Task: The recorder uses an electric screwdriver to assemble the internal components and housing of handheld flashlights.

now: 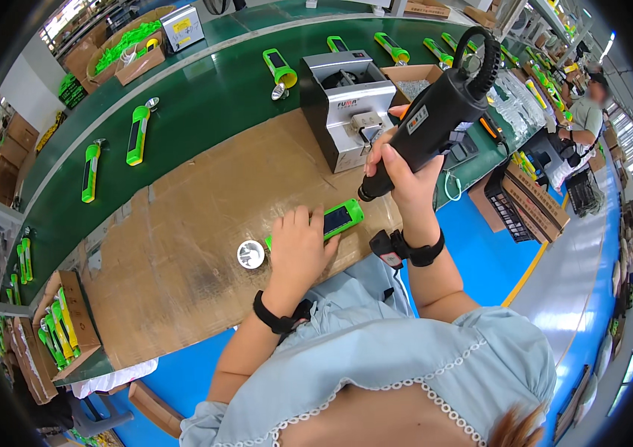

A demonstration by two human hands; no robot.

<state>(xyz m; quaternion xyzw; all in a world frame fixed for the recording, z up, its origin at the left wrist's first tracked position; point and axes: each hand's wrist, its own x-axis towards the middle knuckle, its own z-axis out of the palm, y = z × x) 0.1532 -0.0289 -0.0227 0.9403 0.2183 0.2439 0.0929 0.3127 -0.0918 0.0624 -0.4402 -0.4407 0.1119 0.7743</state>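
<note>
My right hand [408, 179] is wrapped round a thick black electric screwdriver [432, 115], held tilted with its tip down and to the left. Below that tip a green flashlight [344, 217] with a dark panel lies on a cardboard sheet [204, 201]. Over its left part rests my left hand [300, 247], fingers closed round the body and pressing it to the cardboard. A round silver reflector head [251, 254] shows just left of that hand; whether it is joined to the flashlight is hidden. The screwdriver tip appears apart from the flashlight.
A grey and black screw feeder [346, 108] stands behind the cardboard, beside a box of small parts [412, 78]. More flashlights [138, 134] lie along the green bench [204, 97]. At left, a carton [70, 320] holds several. A person [587, 123] stands far right.
</note>
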